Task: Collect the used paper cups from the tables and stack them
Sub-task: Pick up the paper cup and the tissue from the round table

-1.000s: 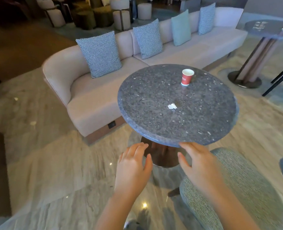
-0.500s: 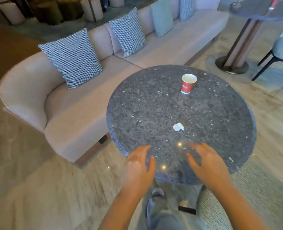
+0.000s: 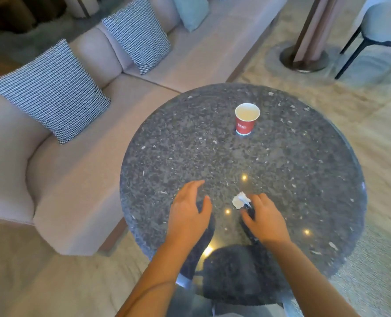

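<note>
1. Standing at a round dark-grey speckled stone table [image 3: 293, 168], looking down on its top.
2. One red paper cup with a white inside [image 3: 246, 120]: upright on the far half of the tabletop, mouth up, seemingly empty, touched by nothing, well apart from both hands.
3. Left hand [image 3: 188, 213]: over the near part of the tabletop, fingers relaxed and slightly spread, thumb out, holding nothing.
4. Right hand [image 3: 264, 219]: also over the near part, fingers loosely curled, tips right against a small crumpled white paper scrap [image 3: 240, 200]. Impossible to tell whether pinching the scrap or merely lying beside it.
5. Step in hand, as a judgement: the approach to this table's cup, with the grasp not yet made. No stack of cups in view, so probably early in the collecting.
6. Next move, again as a judgement: reach one hand forward past the scrap, wrap the fingers round the cup's wall below the rim, and lift straight up. Squeeze lightly, given a thin paper wall likely to crush, and keep it upright in case of dregs.
7. Beyond the table: a long beige upholstered sofa [image 3: 75, 179] with black-and-white houndstooth cushions [image 3: 52, 92], and at far right the round metal pedestal base of another table [image 3: 304, 58]. No cup visible there.
</note>
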The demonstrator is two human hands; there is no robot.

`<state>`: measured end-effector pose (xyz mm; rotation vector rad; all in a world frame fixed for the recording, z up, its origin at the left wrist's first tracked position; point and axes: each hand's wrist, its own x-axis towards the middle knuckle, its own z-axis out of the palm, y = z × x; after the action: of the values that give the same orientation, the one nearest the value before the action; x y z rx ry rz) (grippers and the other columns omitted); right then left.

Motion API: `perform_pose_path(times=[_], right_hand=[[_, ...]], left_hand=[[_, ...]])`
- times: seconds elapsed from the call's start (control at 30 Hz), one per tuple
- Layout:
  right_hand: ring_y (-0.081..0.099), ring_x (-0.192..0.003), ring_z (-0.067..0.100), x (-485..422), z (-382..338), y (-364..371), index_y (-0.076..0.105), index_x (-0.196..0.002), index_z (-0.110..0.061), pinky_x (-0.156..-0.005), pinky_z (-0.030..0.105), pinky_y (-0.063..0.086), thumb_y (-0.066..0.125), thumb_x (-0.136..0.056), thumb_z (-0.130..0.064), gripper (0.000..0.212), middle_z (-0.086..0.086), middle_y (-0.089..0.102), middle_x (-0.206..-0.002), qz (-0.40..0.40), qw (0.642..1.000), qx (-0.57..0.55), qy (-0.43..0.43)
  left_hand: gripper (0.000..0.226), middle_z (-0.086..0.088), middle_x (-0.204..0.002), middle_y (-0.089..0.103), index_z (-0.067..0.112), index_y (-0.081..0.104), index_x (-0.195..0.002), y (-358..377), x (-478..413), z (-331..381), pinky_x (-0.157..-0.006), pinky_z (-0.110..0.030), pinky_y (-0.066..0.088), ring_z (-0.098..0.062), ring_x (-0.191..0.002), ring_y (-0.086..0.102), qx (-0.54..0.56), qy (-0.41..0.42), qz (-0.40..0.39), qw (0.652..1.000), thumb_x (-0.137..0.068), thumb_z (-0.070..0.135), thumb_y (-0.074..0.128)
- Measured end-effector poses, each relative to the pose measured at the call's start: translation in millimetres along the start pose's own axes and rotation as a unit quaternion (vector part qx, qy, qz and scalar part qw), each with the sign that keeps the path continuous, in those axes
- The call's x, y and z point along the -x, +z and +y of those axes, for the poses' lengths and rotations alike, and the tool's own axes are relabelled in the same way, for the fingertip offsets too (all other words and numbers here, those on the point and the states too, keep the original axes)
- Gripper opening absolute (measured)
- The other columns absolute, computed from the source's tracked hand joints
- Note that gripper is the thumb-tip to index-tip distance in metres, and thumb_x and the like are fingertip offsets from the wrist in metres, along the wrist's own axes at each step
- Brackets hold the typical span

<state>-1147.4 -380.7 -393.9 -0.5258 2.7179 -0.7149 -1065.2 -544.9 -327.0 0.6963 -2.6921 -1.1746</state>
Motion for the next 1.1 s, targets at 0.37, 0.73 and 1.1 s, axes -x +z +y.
perform_pose_path(times=[0.37, 0.73, 1.1], right_hand=[[0.054, -0.091, 0.033, -22, -7, 46, 0.064, -0.104, -0.005, -0.065, 0.035, 0.046, 0.073, -0.076, -0.019, 0.032, 0.013, 0.059, -0.095, 0.088, 0.989, -0.030, 0.117], [0.052, -0.094, 0.030, -50, -5, 49, 0.066, -0.097, -0.003, -0.068, 0.033, 0.044, 0.067, -0.081, -0.013, 0.018, 0.012, 0.058, -0.099, 0.156, 0.959, -0.043, 0.233], [0.054, -0.079, 0.033, -96, 15, 33, 0.066, -0.080, -0.001, -0.053, 0.036, 0.044, 0.073, -0.075, -0.005, 0.010, 0.014, 0.060, -0.084, 0.231, 0.937, -0.047, 0.258]], left_hand=[[0.033, 0.017, -0.119, 0.045, 0.021, 0.050, -0.127, 10, -99, -17, -0.094, -0.018, 0.031, -0.001, -0.113, 0.042, 0.030, 0.049, -0.091, 0.994, -0.094, 0.021, 0.052], [0.037, 0.004, -0.129, 0.049, 0.017, 0.048, -0.129, 33, -182, -11, -0.095, -0.021, 0.033, -0.011, -0.121, 0.045, 0.063, 0.085, -0.139, 0.985, -0.092, 0.016, 0.054], [0.079, -0.003, -0.146, 0.032, 0.014, 0.023, -0.144, 65, -246, 10, -0.101, -0.028, 0.035, -0.015, -0.131, 0.036, 0.085, 0.083, -0.124, 0.985, -0.082, 0.028, 0.070]])
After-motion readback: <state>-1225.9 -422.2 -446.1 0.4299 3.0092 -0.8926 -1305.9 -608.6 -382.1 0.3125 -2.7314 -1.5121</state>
